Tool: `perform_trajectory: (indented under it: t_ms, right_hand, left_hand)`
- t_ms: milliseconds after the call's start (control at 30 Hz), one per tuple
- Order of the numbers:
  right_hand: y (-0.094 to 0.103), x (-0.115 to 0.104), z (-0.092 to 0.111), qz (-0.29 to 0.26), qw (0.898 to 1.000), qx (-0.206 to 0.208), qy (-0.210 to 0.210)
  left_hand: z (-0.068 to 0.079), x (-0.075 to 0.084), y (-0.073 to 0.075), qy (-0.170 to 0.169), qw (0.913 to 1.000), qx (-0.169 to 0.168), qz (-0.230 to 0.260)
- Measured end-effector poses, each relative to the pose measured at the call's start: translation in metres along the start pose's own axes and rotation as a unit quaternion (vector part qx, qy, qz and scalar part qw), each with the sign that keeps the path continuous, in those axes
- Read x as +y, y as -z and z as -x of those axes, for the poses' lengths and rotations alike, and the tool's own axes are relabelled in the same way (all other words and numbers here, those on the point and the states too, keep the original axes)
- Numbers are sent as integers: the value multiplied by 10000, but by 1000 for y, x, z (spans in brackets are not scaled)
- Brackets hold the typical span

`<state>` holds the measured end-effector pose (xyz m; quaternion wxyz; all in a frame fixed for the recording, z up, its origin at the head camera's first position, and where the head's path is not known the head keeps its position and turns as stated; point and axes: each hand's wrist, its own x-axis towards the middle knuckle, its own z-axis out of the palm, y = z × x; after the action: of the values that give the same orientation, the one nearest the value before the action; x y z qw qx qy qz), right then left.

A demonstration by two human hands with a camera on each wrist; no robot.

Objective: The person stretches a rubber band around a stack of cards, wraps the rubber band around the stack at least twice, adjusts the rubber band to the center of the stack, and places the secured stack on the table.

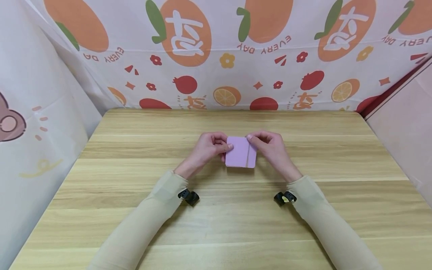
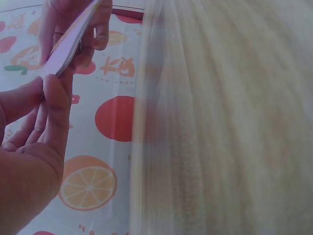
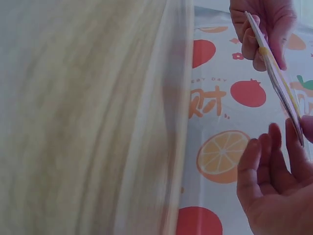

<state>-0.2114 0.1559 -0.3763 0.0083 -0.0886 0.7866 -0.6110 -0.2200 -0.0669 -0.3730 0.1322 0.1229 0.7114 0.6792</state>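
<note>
A small square lilac notebook (image 1: 237,152) with a thin elastic band (image 1: 248,154) near its right side is held above the table between both hands. My left hand (image 1: 210,146) pinches its left edge, thumb on the front cover and fingers behind. At the upper right corner, my right hand (image 1: 271,146) grips it with the thumb on the cover near the band. Seen nearly edge-on in the left wrist view, the notebook (image 2: 66,49) looks thin and closed. The right wrist view shows the edge of the notebook (image 3: 279,81) too, with several right fingers spread out behind it.
A wood-grain table (image 1: 216,225) extends around the hands. Behind its far edge hangs a white curtain (image 1: 202,78) printed with fruit, and another printed cloth (image 1: 44,93) hangs at the left. A pale panel (image 1: 405,123) stands on the right. Small black cameras (image 1: 191,197) sit at both wrists.
</note>
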Motion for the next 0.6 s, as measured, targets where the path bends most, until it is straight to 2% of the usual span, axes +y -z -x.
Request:
perform_trajectory:
  t_ms: [167,367,600]
  right_hand:
    - [0,-2,0,-46,9996,-271,-117]
    - [0,-1,-1,-386,9988,-292,-120]
    - [1,-1,3,-97,9951,-941,-302]
  left_hand:
    - [0,2,1,-140,9998,172,-7]
    - [-1,5,8,-147,9987,475,145]
    - [-1,10,18,-205,9976,600,279]
